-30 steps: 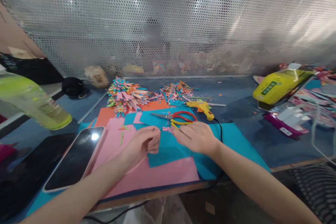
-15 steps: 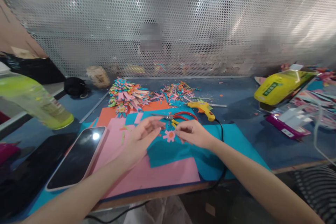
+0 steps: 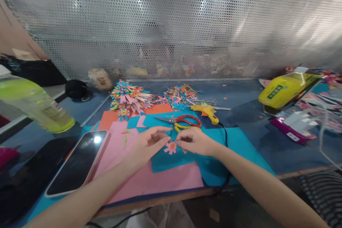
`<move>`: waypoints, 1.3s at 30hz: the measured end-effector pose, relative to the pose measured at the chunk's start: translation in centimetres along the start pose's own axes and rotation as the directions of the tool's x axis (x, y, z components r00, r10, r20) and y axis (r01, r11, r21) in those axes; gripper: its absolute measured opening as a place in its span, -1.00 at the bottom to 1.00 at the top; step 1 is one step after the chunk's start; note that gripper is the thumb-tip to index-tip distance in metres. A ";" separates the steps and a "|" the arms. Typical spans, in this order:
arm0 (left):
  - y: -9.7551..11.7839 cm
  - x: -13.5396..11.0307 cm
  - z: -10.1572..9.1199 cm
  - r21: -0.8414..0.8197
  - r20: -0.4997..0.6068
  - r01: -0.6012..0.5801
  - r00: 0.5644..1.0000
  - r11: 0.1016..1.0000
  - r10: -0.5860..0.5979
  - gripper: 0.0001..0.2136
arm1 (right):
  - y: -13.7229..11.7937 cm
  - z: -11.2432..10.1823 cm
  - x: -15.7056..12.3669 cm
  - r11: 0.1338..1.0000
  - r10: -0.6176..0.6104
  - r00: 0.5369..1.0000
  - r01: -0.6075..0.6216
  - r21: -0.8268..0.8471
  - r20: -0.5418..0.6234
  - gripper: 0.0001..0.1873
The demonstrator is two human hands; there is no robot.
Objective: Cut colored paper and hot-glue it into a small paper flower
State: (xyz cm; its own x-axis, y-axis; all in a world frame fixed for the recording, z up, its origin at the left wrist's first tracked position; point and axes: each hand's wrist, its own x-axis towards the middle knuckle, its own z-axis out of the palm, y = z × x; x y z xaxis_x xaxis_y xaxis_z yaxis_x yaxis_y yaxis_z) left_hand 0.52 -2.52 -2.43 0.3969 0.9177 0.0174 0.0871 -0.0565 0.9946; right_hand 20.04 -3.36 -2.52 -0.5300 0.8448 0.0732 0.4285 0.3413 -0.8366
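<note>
Fingers (image 3: 185, 145) of the right hand (image 3: 199, 141) grasp a pink paper flower (image 3: 171, 147), the left hand's (image 3: 146, 144) grip cannot be determined, and a yellow handle (image 3: 183, 126) beyond is partly obscured.

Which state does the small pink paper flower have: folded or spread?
Spread. The small pink paper flower shows separate petals fanning around its orange centre, at the right hand's fingertips.

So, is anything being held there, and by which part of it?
Yes, a pink flower, pinched at its upper right edge by the right hand. Whether the left hand grips it too can't be told.
</note>
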 end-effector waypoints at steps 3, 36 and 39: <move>-0.3 0.2 -0.2 -0.027 -0.036 0.000 0.999 1.000 -0.001 -0.75 | 0.0 0.0 0.0 1.000 0.019 1.000 -0.019 0.005 0.000 -0.81; -0.7 0.7 -0.9 -0.039 -0.110 -0.050 0.993 0.998 0.045 -0.79 | 1.5 -0.4 0.7 0.967 -0.071 0.978 0.019 -0.254 -0.198 -0.81; -0.5 0.7 -0.9 -0.026 -0.127 -0.034 0.991 0.999 0.030 -0.79 | 1.7 -0.4 0.8 0.973 -0.078 0.980 0.034 -0.230 -0.183 -0.79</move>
State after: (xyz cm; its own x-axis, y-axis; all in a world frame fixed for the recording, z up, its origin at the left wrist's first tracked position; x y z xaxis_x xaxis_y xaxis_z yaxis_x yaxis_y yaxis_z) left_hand -0.02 -1.48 -2.84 0.2803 0.9580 0.0601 0.0504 -0.0772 0.9957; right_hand 20.62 -1.96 -3.66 -0.4185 0.8769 0.2364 0.5668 0.4555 -0.6864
